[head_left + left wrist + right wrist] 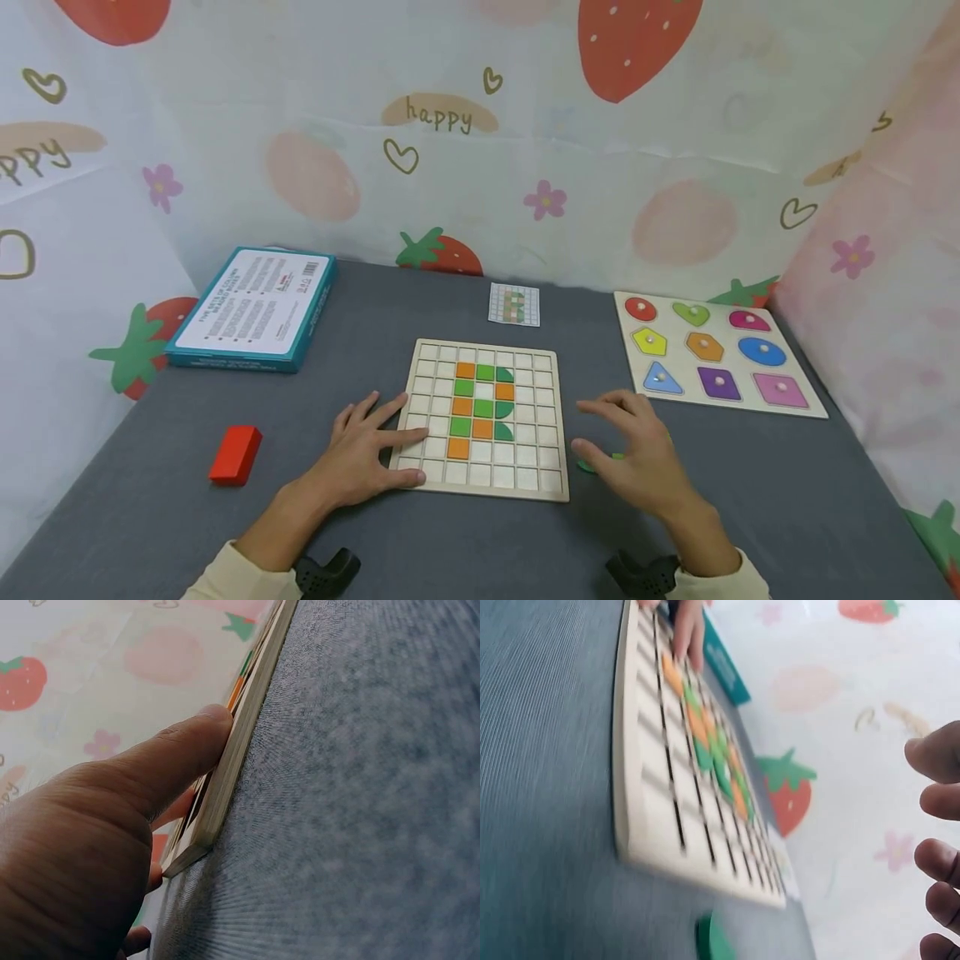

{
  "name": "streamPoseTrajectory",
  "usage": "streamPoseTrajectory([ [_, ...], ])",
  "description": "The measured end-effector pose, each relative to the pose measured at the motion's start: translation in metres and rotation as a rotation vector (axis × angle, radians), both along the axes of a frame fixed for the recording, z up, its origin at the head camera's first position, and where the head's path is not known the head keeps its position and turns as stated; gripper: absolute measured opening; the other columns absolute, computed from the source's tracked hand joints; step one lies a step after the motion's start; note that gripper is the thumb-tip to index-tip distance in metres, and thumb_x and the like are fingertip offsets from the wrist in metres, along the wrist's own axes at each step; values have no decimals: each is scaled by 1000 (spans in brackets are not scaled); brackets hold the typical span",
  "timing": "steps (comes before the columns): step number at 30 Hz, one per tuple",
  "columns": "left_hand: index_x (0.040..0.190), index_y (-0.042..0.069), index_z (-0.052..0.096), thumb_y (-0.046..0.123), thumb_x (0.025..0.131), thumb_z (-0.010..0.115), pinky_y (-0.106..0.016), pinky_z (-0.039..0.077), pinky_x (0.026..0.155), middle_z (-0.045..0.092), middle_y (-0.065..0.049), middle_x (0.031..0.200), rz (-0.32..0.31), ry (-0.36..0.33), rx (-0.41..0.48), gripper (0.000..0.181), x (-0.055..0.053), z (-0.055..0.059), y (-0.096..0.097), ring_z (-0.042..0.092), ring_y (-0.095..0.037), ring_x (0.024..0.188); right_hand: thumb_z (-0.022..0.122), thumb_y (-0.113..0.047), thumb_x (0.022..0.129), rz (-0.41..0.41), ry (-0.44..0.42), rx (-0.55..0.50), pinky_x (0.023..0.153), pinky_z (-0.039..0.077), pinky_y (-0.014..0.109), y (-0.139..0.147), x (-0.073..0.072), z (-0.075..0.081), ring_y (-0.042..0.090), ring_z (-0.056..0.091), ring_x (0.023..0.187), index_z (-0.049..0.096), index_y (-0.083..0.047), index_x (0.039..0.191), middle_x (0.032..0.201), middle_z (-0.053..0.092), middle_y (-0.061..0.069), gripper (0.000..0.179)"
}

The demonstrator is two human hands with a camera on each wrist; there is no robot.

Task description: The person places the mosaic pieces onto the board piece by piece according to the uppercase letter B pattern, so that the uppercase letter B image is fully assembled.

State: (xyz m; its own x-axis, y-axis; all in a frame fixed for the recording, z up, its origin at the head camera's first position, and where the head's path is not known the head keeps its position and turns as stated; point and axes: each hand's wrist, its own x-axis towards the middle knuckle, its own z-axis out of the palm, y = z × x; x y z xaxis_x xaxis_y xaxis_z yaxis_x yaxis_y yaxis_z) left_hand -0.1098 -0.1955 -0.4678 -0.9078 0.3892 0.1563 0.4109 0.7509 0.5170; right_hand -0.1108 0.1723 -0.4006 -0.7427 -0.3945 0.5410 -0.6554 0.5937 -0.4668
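Observation:
A wooden grid board (pixel 528 479) lies in the middle of the table, with orange and green square tiles and several dark-green curved pieces (pixel 504 410) in its cells. My left hand (pixel 360 458) rests spread on the board's left side; in the left wrist view its thumb (pixel 187 742) presses on the frame edge. To the right of the board, my right hand (pixel 637 457) hovers with bent, parted fingers and nothing between them. Below it lies a loose green piece (pixel 586 467), partly hidden by the hand. The right wrist view shows that piece (pixel 715 941) near the board's corner.
Behind the board lies a small pattern card (pixel 513 305). A shape puzzle board (pixel 622 333) with colourful knobbed pieces lies at the right. At the left are a teal box (pixel 251 302) and a red block (pixel 236 455). A strawberry-print cloth (pixel 465 192) hangs behind the table.

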Motion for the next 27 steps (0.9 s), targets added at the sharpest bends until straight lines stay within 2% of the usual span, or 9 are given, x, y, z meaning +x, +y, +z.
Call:
streamPoseTrajectory([
  [5, 128, 25, 67, 59, 75, 74, -67, 7, 103, 34, -11, 152, 1, -8, 0, 63, 0, 0, 0, 15, -46, 139, 82, -7, 76, -68, -78, 24, 74, 43, 48, 23, 0, -10, 22, 46, 99, 69, -7, 118, 106, 56, 5, 44],
  [13, 127, 25, 67, 60, 75, 74, -68, 7, 102, 35, -12, 151, 3, -3, -8, 63, 1, 0, 0, 16, -47, 138, 80, -17, 80, -198, -297, 101, 81, 42, 54, 47, 1, -28, 26, 47, 100, 67, -7, 122, 108, 56, 9, 45],
  [21, 128, 25, 67, 59, 76, 74, -67, 7, 103, 34, -12, 152, 1, -6, 6, 62, 1, 0, -1, 15, -47, 139, 82, -20, 78, -211, -330, 135, 84, 40, 54, 60, -4, -43, 28, 48, 100, 68, -9, 121, 104, 56, 6, 47],
  [27, 127, 24, 67, 59, 76, 74, -68, 8, 102, 35, -13, 151, -3, 4, 15, 63, 0, 0, -1, 16, -48, 138, 81, -19, 78, -223, -386, 164, 84, 40, 53, 64, -6, -48, 26, 47, 99, 69, -13, 119, 104, 55, 3, 44],
])
